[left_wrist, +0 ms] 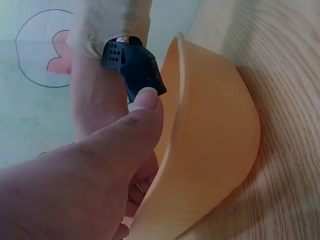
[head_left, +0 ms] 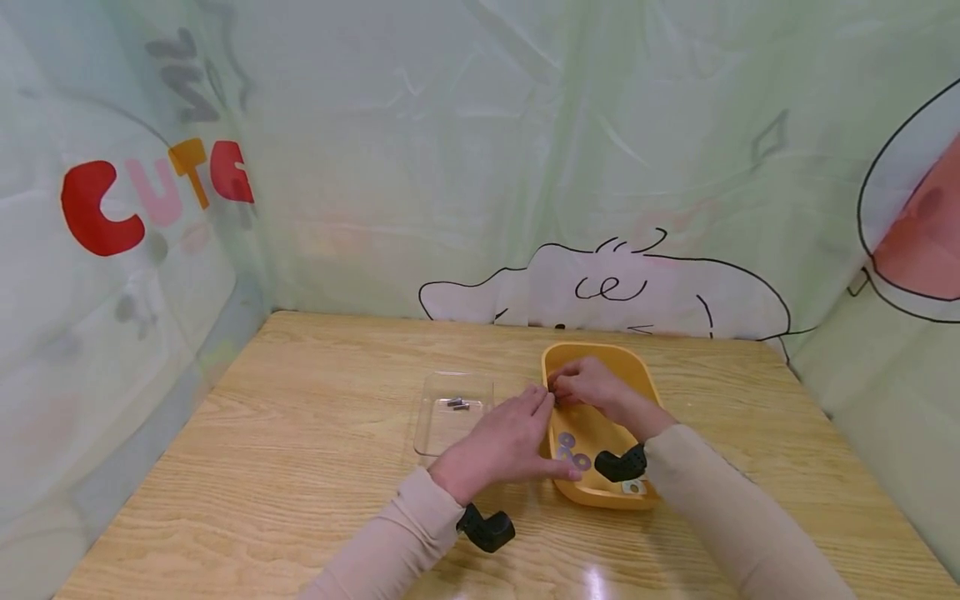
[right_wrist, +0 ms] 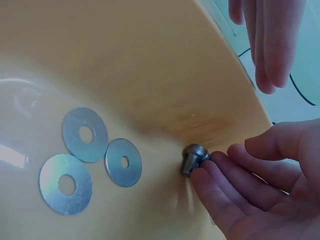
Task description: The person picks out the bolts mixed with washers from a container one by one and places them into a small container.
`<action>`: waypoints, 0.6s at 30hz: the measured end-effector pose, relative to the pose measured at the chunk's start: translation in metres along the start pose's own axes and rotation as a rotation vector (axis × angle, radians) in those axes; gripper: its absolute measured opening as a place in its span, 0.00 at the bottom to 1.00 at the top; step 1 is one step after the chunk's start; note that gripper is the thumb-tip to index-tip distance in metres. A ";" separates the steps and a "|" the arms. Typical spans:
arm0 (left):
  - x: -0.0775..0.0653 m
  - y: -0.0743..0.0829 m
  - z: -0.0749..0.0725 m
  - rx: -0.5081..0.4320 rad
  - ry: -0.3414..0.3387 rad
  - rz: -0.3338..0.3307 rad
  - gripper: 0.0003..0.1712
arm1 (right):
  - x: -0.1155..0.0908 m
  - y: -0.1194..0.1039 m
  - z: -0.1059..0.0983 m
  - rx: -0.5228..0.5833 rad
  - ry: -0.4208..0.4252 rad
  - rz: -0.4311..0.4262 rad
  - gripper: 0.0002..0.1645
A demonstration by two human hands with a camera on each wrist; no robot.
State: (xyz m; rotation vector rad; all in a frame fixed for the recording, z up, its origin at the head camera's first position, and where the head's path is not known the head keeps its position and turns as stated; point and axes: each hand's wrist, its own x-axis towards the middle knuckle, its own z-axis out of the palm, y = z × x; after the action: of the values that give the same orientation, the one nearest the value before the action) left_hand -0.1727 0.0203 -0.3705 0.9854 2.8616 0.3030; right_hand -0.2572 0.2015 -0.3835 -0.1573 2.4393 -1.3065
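Observation:
Inside the orange bin [head_left: 603, 500], my right hand [head_left: 596, 390] reaches down at the left wall. In the right wrist view its fingertips [right_wrist: 200, 182] touch a short metal bolt [right_wrist: 191, 160] lying against the wall; the thumb stands apart from it. Whether a second bolt lies behind is unclear. My left hand [head_left: 504, 437] is at the bin's left rim, fingers straight and thumb stretched over the near part of the bin. Three flat round washers [right_wrist: 66, 185] lie on the bin floor.
Left of the bin stands a clear plastic box [head_left: 426, 429] with a couple of small screws [head_left: 458, 404] in it. A square metal piece with a hole [head_left: 633, 487] lies at the bin's near end. A printed curtain [head_left: 450, 167] borders the wooden table [head_left: 285, 433].

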 end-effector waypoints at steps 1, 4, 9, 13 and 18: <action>0.000 0.000 0.001 0.007 0.003 0.002 0.63 | -0.001 0.000 0.000 -0.003 -0.004 0.005 0.20; 0.001 0.001 0.002 0.034 0.013 0.003 0.63 | -0.003 0.000 0.000 -0.005 -0.017 -0.003 0.20; 0.002 0.001 0.003 0.069 0.033 0.001 0.63 | -0.006 0.001 -0.001 0.005 -0.009 -0.015 0.20; 0.003 0.002 0.004 0.081 0.027 -0.019 0.67 | -0.010 0.002 -0.002 -0.009 0.013 -0.011 0.18; 0.005 0.004 0.004 0.091 0.023 -0.034 0.69 | -0.012 0.005 -0.002 -0.031 0.013 -0.009 0.17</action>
State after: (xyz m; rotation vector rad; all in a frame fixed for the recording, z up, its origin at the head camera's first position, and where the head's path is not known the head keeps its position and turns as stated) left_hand -0.1735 0.0268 -0.3742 0.9530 2.9327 0.1835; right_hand -0.2467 0.2091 -0.3838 -0.1687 2.4736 -1.2776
